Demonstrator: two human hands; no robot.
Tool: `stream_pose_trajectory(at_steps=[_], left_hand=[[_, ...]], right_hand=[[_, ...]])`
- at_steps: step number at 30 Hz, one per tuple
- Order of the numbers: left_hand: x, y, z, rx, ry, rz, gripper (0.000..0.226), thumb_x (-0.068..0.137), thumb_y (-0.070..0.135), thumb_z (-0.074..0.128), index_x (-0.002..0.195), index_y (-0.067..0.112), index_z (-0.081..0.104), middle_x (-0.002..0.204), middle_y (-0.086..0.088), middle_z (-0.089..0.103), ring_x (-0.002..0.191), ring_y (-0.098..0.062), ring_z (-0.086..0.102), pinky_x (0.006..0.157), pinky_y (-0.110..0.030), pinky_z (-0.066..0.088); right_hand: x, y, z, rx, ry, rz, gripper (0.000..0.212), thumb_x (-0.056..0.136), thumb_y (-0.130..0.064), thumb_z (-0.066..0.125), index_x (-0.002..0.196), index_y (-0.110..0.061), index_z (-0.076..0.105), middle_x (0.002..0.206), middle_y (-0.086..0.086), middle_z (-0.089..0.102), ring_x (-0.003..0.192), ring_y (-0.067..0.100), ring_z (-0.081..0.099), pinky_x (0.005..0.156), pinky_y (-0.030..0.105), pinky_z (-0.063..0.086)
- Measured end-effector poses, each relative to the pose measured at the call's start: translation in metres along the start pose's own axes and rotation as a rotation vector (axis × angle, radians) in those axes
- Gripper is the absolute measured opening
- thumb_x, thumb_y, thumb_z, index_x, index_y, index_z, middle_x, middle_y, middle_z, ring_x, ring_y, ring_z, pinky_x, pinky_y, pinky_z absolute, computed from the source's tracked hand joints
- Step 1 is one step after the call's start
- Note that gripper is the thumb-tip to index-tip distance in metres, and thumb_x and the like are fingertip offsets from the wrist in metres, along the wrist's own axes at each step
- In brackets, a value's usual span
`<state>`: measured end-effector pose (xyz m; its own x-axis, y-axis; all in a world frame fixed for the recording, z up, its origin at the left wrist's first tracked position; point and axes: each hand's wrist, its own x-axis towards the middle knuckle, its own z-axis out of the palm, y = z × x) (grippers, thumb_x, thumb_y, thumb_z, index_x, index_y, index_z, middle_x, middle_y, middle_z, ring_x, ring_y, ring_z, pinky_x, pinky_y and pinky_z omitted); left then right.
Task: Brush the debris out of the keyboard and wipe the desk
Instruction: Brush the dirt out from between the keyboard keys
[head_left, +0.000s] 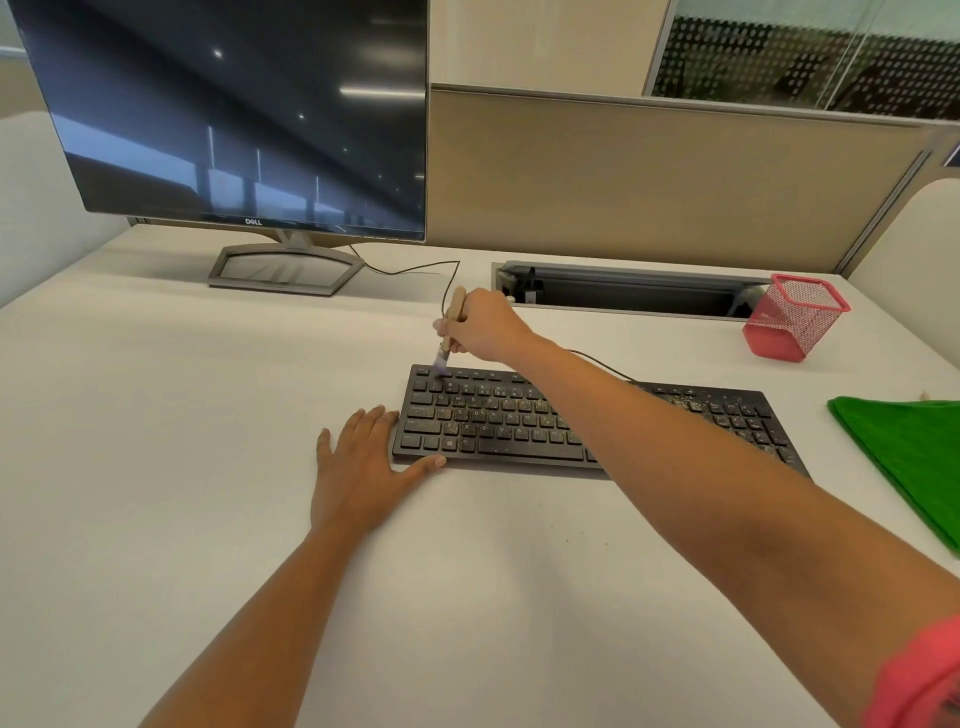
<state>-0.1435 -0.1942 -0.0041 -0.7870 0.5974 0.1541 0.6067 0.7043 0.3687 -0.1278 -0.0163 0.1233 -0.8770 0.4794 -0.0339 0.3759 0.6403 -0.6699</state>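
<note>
A black keyboard (498, 421) lies on the white desk (208, 415), speckled with fine tan debris, thickest on its right end. My right hand (485, 325) grips a small wooden-handled brush (451, 327) above the keyboard's far left corner. The brush's pale bristles touch the top row of keys there. My left hand (363, 462) lies flat on the desk with fingers straight, its thumb and fingertips against the keyboard's left end. My right forearm crosses over the keyboard's middle and hides part of it. A green cloth (909, 452) lies on the desk at the right edge.
A dark monitor (234, 114) on a grey stand (285, 270) stands at the back left. A thin black cable (415, 270) runs behind the keyboard. An open cable tray (623, 286) and a pink mesh pen cup (792, 317) sit at the back right, before a beige partition.
</note>
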Motion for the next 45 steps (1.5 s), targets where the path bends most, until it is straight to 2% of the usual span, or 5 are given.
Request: stream_pose_trajectory(at_steps=[8,27,34,39,45], left_hand=[[0.001,0.001,0.0,0.017,-0.019,-0.011,0.106,0.059,0.089,0.013,0.141,0.025,0.035,0.152,0.007,0.029,0.143,-0.011,0.014,0.116,-0.044,0.004],[0.001,0.0,0.0,0.037,-0.026,-0.014,0.108,0.059,0.089,0.012,0.143,0.025,0.034,0.153,0.006,0.028,0.144,-0.011,0.014,0.116,-0.045,0.006],[0.001,0.0,0.0,0.023,-0.021,-0.009,0.107,0.059,0.089,0.013,0.141,0.024,0.036,0.152,0.006,0.03,0.143,-0.012,0.015,0.116,-0.046,0.006],[0.001,0.0,0.0,0.023,-0.014,-0.004,0.105,0.06,0.089,0.014,0.14,0.024,0.038,0.152,0.006,0.031,0.143,-0.012,0.017,0.116,-0.047,0.007],[0.001,-0.001,0.0,0.017,-0.006,-0.001,0.105,0.06,0.089,0.015,0.139,0.024,0.039,0.151,0.005,0.032,0.143,-0.012,0.017,0.116,-0.047,0.007]], right_hand=[[-0.003,-0.01,0.008,-0.032,-0.083,0.087,0.023,0.092,-0.009,0.047,0.102,0.007,0.061,0.092,0.017,0.07,0.079,0.032,0.071,0.077,0.034,0.057],[0.0,-0.012,0.018,0.051,-0.003,0.011,0.03,0.091,-0.022,0.058,0.102,0.005,0.064,0.1,0.021,0.067,0.091,0.033,0.067,0.086,0.044,0.054],[-0.005,-0.013,0.014,0.005,-0.213,-0.031,0.026,0.094,-0.015,0.053,0.099,0.007,0.066,0.1,0.019,0.07,0.075,0.027,0.068,0.076,0.029,0.055],[-0.003,-0.014,0.014,0.077,-0.092,-0.072,0.027,0.091,-0.018,0.059,0.102,0.005,0.067,0.102,0.02,0.069,0.095,0.03,0.066,0.09,0.042,0.052],[-0.008,-0.01,0.011,-0.111,-0.226,-0.108,0.028,0.092,-0.019,0.057,0.104,0.005,0.066,0.104,0.019,0.068,0.094,0.026,0.064,0.089,0.034,0.05]])
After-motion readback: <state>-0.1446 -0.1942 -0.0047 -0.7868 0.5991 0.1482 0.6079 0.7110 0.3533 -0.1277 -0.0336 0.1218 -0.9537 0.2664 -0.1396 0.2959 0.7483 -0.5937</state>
